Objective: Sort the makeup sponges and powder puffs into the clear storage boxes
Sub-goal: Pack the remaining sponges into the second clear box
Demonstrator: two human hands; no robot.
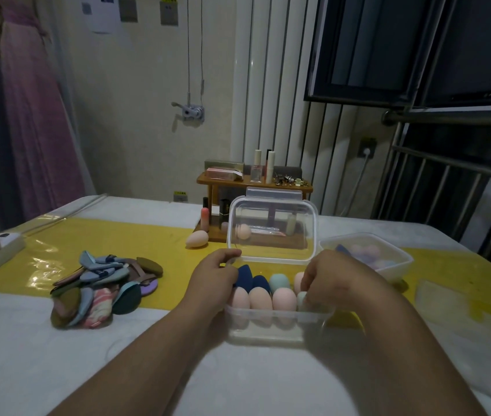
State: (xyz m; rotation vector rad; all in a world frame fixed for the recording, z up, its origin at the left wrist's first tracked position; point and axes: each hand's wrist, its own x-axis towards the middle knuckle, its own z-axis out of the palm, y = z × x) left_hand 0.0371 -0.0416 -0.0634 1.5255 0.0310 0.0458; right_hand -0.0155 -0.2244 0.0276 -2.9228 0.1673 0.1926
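Sponges are sitting in two rows in the clear storage box while your two grips are working at its sides.

Your right grip is curling down into the box's near right corner, its fingertips closing on a pale green sponge beside the pink sponges of the front row. Your left grip is curling against the lower left corner of the upright lid; I cannot tell whether it is pinching the lid or only touching it. Navy sponges are lying in the back row. On the tabletop, powder puffs are lying piled well to the left, a peach sponge is lying loose behind, and a second box is sitting just to the right.
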